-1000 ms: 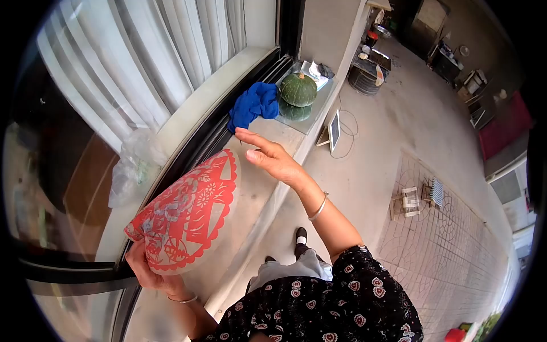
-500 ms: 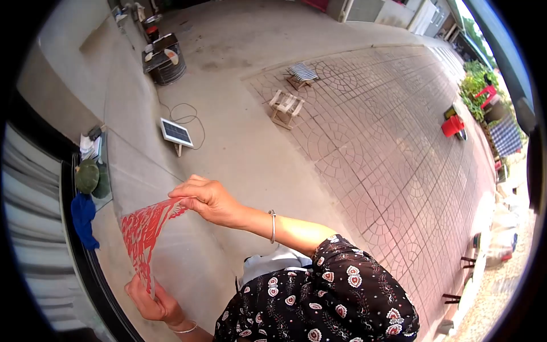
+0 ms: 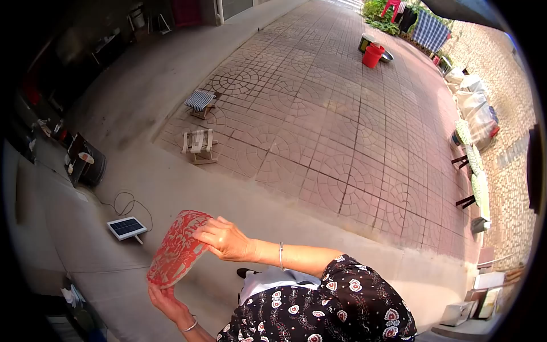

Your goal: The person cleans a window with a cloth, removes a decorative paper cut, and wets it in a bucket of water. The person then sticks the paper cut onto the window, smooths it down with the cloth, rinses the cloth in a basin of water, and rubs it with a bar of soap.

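Observation:
A red paper-cut [image 3: 178, 246] with lacy cut-out patterns is held up in front of me, gently curved, the ground showing through its gaps. My right hand [image 3: 228, 240] pinches its upper right edge between thumb and fingers. At the lower left edge, my left hand [image 3: 168, 303] grips it from below; some of those fingers are hidden by the sheet. Both wrists wear silver bangles, and the sleeve [image 3: 364, 296] on the right is black with a printed pattern.
A small solar panel [image 3: 126, 228] with a cable lies on the concrete at left. Two folding stools [image 3: 199, 145] stand by the brick paving [image 3: 319, 148]. Farther off are a red bucket [image 3: 373, 55] and a checked cloth [image 3: 431, 31]. A wall [image 3: 513, 114] runs along the right.
My view has swung right, toward the paved yard. The paper-cut, folded into a narrow angled shape before, now shows a broader face. Both hands keep hold of it, closer together.

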Demonstrator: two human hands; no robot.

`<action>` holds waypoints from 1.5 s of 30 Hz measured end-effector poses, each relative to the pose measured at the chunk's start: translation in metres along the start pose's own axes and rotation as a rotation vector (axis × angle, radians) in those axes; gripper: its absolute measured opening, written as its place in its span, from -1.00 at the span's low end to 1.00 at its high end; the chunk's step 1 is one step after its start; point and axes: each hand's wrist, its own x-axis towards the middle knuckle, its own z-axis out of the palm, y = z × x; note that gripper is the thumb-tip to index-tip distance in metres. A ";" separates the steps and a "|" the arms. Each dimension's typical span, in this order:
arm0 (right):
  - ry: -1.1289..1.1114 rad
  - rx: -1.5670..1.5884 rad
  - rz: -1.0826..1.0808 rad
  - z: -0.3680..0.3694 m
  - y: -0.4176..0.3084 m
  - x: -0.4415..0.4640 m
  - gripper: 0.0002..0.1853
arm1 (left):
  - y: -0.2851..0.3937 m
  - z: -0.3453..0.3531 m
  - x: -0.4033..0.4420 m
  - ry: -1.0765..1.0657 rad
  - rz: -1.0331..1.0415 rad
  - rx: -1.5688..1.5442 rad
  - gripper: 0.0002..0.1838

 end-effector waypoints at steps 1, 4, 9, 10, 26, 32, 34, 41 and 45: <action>-0.025 -0.051 -0.004 -0.002 0.003 -0.005 -0.63 | -0.007 0.013 0.002 -0.094 -0.097 -0.107 -0.46; -0.068 -0.230 -0.066 0.005 0.019 -0.023 -0.60 | -0.030 0.046 0.007 -0.364 -0.320 -0.323 -0.24; -0.038 -0.462 -0.032 -0.016 0.028 -0.044 -0.67 | -0.035 0.108 0.043 -0.631 -0.480 -0.452 -0.15; -0.056 -0.494 0.006 -0.016 0.033 -0.050 -0.66 | -0.039 0.117 0.051 -0.661 -0.551 -0.490 -0.12; -0.052 -0.542 0.330 -0.111 0.111 -0.121 -0.70 | -0.130 0.275 0.052 -0.562 -0.815 -0.089 -0.80; -0.081 -0.401 0.451 -0.120 0.153 -0.121 -0.76 | -0.133 0.331 0.066 -0.569 -0.720 -0.188 -0.76; -0.184 -0.395 0.539 -0.126 0.168 -0.118 -0.83 | -0.125 0.353 0.072 -0.604 -0.673 -0.191 -0.75; -0.209 -0.533 0.776 -0.155 0.213 -0.104 -0.87 | -0.132 0.435 0.103 -0.728 -0.593 -0.215 -0.79; -0.005 -0.533 0.852 -0.175 0.231 -0.102 -0.93 | -0.141 0.491 0.109 -0.888 -0.621 -0.147 -0.75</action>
